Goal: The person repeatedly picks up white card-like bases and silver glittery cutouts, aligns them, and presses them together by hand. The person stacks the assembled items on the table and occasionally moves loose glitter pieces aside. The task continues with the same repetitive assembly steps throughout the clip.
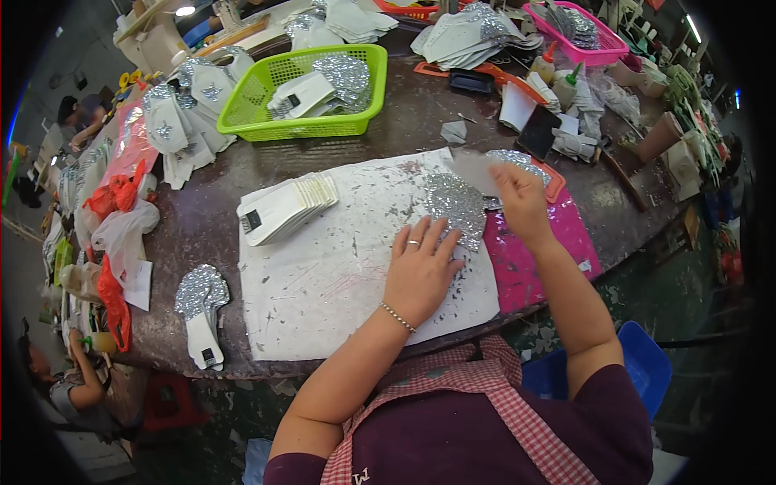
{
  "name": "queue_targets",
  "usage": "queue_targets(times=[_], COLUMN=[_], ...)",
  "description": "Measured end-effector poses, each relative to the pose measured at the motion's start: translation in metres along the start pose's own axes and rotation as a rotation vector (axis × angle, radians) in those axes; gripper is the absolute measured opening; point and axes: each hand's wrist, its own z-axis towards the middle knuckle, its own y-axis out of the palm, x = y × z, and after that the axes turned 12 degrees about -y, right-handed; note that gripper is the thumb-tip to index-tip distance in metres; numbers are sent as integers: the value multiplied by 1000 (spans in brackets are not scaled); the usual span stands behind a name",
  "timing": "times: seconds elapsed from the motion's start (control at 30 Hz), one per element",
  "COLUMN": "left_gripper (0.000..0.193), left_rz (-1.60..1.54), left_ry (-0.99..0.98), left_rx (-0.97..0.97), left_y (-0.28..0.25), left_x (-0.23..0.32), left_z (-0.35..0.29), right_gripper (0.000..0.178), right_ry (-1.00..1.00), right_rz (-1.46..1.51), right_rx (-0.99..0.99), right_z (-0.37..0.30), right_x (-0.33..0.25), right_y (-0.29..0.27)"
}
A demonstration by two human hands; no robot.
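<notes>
My left hand (420, 271), with a ring and a beaded bracelet, lies with fingers spread on the lower edge of a silver glitter piece (458, 206). That piece rests on a large white sheet (323, 299) spotted with dark marks. Just above and to the right, my right hand (520, 198) has its fingers pinched on a thin pale piece (475, 171), blurred by motion. A stack of white cut pieces (287, 212) with dark labels sits on the sheet's upper left. Behind my right hand lie more silver glitter pieces (517, 160).
A green basket (303, 129) holds glitter pieces at the back. A magenta sheet (541, 259) adjoins the white one. Glitter-and-white pieces (202, 311) lie at left, near plastic bags (129, 222). Glue bottles (566, 87) and a pink basket (602, 52) stand back right. Other people are at left.
</notes>
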Motion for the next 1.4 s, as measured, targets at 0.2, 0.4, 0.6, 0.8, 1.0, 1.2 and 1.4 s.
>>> queue_targets(times=[0.2,0.4,0.6,0.8,1.0,1.2,1.4], left_gripper=[36,26,19,16,20,21,21], left_rz=[-210,-1297,-1065,-1202,-1390,-1545,-1721], left_ry=[22,-609,-623,-768,-761,-772,-801], left_rx=[154,-243,-309,-413,-529,-461,-501], left_y=[-13,-46,-86,-111,-99,-94,-93], left_x=[-3,5,-22,-20,-34,-23,-19], left_z=[5,-23,-52,-65,-82,-88,-99], right_gripper=[20,32,43,59,48,29,15], right_ry=[-142,-691,-648,-313,-624,-887,-1004], right_rz=[-227,-339,-167,71,-29,-164,43], right_rx=[208,-260,-301,-647,-660,-667,-665], right_z=[-19,-77,-70,-65,-57,-58,-59], right_x=[-42,-101,-110,-124,-137,-142,-142], right_y=[-34,21,27,28,32,43,47])
